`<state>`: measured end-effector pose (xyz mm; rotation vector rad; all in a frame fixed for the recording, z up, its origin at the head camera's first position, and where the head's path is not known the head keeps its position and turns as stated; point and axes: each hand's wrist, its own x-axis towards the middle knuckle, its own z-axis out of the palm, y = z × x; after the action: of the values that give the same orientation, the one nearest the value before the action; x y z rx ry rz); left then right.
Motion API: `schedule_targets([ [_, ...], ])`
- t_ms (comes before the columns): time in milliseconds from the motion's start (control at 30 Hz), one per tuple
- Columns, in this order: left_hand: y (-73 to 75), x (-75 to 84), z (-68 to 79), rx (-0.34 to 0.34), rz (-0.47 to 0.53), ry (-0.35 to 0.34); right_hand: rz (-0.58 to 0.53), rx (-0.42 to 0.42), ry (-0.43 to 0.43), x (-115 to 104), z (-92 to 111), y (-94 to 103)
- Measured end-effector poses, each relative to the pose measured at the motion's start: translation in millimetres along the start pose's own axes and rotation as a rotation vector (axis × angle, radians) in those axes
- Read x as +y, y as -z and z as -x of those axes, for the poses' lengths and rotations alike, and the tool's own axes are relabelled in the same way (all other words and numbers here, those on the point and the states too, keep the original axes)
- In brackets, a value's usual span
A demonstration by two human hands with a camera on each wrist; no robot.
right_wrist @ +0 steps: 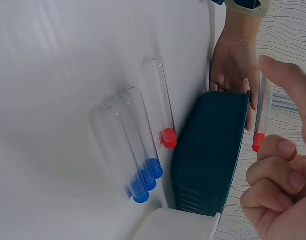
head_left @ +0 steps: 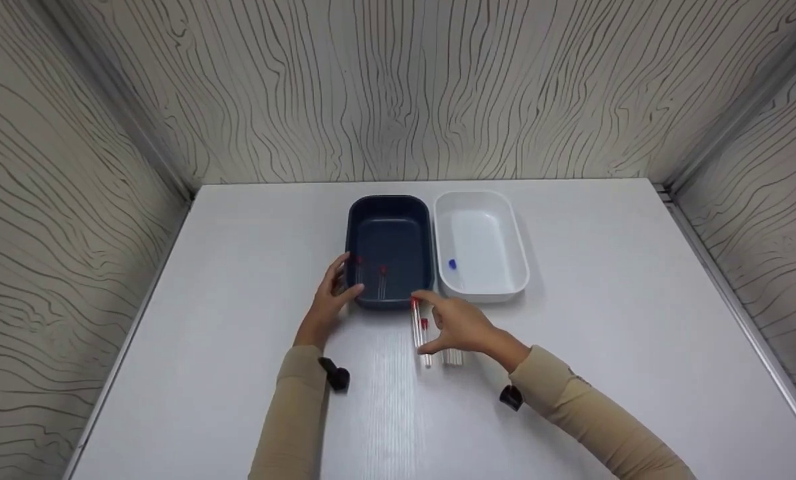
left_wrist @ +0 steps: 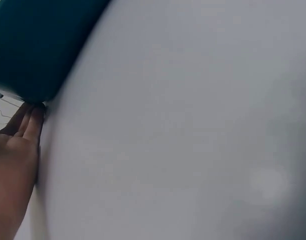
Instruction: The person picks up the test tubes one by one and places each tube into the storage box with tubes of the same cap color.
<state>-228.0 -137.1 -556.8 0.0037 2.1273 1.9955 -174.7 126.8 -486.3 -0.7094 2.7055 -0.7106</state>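
Between thumb and index finger, my right hand [head_left: 461, 325] holds a clear test tube [right_wrist: 263, 107] with a red cap, just in front of the dark blue tray's [head_left: 391, 233] near right corner. My left hand [head_left: 325, 303] grips that tray at its near left corner, thumb over the rim and fingers along the outer side. Two red-capped tubes [head_left: 383, 283] lie inside. On the table below my right hand are another red-capped tube [right_wrist: 160, 95] and several blue-capped tubes [right_wrist: 143, 120], partly hidden by the hand in the head view.
Right beside the dark tray stands a white tray [head_left: 481, 233] with a blue-capped tube [head_left: 453, 265] in it. Patterned wall panels [head_left: 398, 93] close off the back and both sides of the white table [head_left: 238, 267].
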Motion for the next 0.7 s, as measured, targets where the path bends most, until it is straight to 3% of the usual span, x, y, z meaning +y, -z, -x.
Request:
schedule_targets([
  [433,-0.3,-2.7,0.0,0.002,-0.036,-0.096,-0.121,0.062,-0.001,2,-26,12.4],
  [700,0.5,-2.7,1.8,-0.003,-0.018,-0.063,-0.201,0.094,0.008,-1,-42,15.5],
])
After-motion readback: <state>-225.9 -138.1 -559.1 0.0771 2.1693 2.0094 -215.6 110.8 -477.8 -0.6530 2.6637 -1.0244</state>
